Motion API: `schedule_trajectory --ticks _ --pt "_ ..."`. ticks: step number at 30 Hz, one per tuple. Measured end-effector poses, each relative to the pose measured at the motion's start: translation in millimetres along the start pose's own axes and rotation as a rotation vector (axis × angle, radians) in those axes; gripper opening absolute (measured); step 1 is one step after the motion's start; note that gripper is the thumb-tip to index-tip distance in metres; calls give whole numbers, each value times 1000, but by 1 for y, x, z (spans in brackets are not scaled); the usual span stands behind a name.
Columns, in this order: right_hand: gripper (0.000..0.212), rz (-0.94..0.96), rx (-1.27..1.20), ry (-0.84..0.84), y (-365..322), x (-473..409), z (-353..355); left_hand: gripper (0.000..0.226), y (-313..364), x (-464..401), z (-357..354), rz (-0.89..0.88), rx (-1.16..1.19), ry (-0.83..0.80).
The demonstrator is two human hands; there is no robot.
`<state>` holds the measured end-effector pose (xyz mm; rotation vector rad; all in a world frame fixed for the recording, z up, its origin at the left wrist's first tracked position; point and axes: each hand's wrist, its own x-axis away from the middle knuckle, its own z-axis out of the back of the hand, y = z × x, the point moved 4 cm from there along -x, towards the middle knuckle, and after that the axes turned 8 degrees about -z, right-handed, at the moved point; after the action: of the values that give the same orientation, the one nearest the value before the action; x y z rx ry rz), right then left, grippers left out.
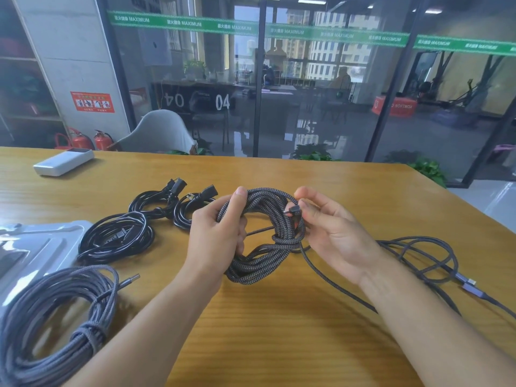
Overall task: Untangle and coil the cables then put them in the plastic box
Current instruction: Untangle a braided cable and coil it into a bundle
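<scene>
Head view: the braided cable coil (259, 236) is held above the table (307, 317), gripped by the left hand (217, 233) with curled fingers; its plug (293, 211) is pinched by the right hand (332, 230).

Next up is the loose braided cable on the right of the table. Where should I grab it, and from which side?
Take the loose braided cable just behind its metal plug, coming from above and the right. That end lies free on the wooden table, clear of the crossing loops, so it should feed straight into a coil. Both hands are currently busy.
</scene>
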<state>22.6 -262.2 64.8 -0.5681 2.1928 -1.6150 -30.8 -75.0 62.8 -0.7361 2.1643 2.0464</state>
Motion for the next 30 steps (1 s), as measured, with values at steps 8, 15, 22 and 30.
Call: schedule_trajectory --ticks 8,15,22,30 --pt "58 240 356 545 -1 3 4 45 -8 2 -3 78 65 -23" --pt "36 254 653 283 24 1 -19 45 -13 4 -6 189 109 -50" --pt "26 289 592 356 13 3 -7 28 -11 3 -8 101 -66 -203" --pt "25 316 658 391 14 2 -10 35 -17 0 -6 6 -196 -142"
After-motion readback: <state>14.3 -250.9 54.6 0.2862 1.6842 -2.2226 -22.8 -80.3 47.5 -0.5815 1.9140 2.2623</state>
